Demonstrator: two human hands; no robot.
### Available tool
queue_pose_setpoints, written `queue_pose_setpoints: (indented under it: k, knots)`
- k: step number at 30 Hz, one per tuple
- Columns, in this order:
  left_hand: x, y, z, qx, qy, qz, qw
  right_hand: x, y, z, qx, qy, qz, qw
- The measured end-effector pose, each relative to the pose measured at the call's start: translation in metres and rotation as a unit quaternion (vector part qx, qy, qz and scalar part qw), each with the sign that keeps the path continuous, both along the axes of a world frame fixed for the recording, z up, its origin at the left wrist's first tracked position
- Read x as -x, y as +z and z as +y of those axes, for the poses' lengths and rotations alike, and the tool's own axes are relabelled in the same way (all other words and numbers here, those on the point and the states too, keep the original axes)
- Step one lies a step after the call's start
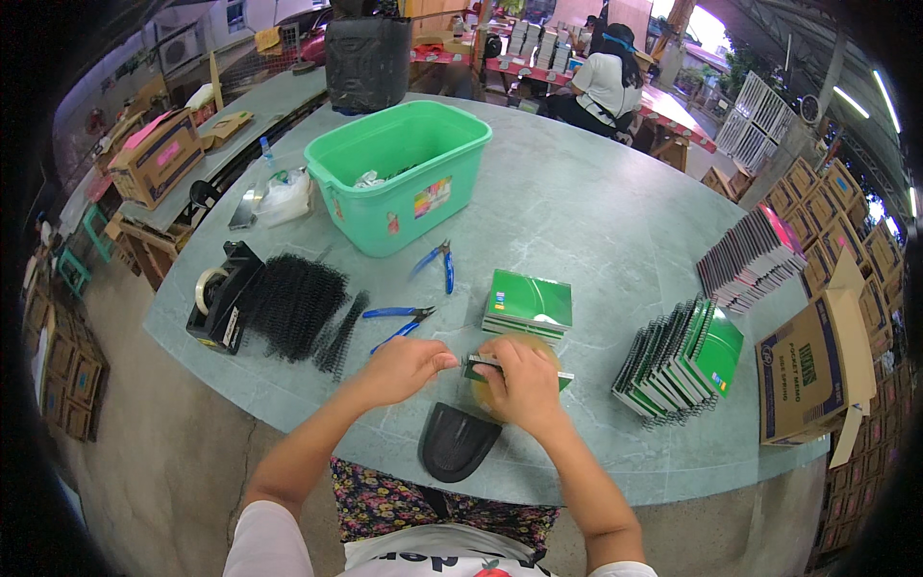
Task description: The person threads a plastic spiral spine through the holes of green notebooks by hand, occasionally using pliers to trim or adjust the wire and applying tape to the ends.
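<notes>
My right hand [524, 380] is closed round a small green-covered notebook [565, 377], held on edge above a yellowish round object [538, 348] that it partly hides. At the notebook's left end my left hand [409, 368] makes a pinch; whatever its fingertips hold is too small to make out. Just beyond the right hand sits a stack of green notebooks [527, 300]. Blue-handled nippers [399, 322] lie beside my left hand, and a second pair of nippers [437, 264] rests farther off. Black plastic binding coils [293, 303] are heaped to the left.
A black tape dispenser [221, 298] borders the coils. Behind stands a green plastic bin [399, 197]. Coil-bound green notebooks [678, 361], pink-covered notebooks [750, 258] and a cardboard box [812, 370] occupy the right. A black rubber pad [460, 442] lies near the front edge. Someone [606, 82] sits beyond.
</notes>
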State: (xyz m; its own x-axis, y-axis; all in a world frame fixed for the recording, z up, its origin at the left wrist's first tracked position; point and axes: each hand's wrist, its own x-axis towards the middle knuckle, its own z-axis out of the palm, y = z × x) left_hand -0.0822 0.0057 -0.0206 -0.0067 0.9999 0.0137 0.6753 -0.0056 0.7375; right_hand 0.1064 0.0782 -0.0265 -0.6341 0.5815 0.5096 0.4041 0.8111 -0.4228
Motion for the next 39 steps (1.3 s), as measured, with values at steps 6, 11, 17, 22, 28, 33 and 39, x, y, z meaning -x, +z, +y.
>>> queue_pose_setpoints:
  k: [6,11,17,22,28,33,39]
  knots:
    - [-0.006,0.0,0.0,-0.139,0.019,0.029,0.99,0.0,0.002,0.009,0.046,0.06,0.017,0.997]
    - [-0.027,-0.001,-0.012,-0.209,-0.043,0.264,0.941,-0.002,-0.001,0.012,0.071,0.07,0.029,0.995]
    - [-0.043,-0.061,-0.044,-0.001,-0.049,0.114,0.992,-0.01,0.022,0.0,0.032,0.015,0.019,0.999]
    - [-0.035,0.017,-0.032,-0.188,0.125,-0.026,0.974,-0.072,-0.014,0.027,0.421,-0.015,0.153,0.894]
    - [-0.035,0.003,-0.029,-0.131,-0.101,0.135,0.977,-0.074,-0.036,0.027,0.498,0.054,0.251,0.828]
    - [-0.042,0.012,-0.024,-0.219,0.007,0.091,0.971,-0.072,-0.043,0.025,0.513,0.048,0.254,0.819]
    - [-0.042,0.031,-0.015,-0.379,0.082,0.076,0.919,-0.075,-0.043,0.019,0.511,0.053,0.262,0.817]
